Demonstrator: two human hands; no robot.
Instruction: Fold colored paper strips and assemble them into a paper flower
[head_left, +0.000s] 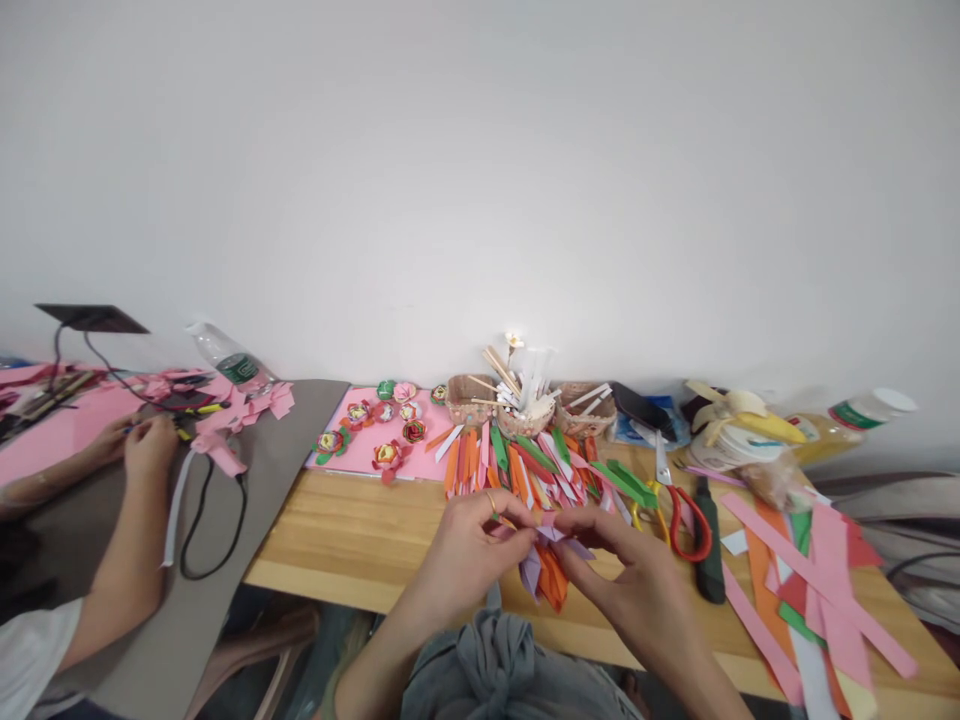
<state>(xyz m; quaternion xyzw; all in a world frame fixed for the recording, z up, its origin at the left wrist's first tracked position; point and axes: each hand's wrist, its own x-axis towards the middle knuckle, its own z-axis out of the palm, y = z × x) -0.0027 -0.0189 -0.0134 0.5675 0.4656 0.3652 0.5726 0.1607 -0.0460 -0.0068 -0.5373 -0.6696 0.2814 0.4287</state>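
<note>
My left hand (471, 552) and my right hand (626, 570) meet over the table's front edge, fingers pinched on a small folded lilac paper piece (553, 536). Orange folded paper (552, 582) shows just below it; whether that is joined to the held piece I cannot tell. Beyond my hands lies a dense row of folded paper strips (469, 465) in orange, pink, white and green. Finished paper flowers (388, 458) rest on a pink sheet (364, 458) to the left. My fingers partly hide the lilac piece.
Woven baskets (472, 408) with sticks stand against the wall. To the right are red-handled scissors (694, 540), a black cutter-like tool (709, 555), loose paper strips (832, 575) and a white-capped bottle (874, 408). A co-worker's hands (150, 445) work at the grey table on the left.
</note>
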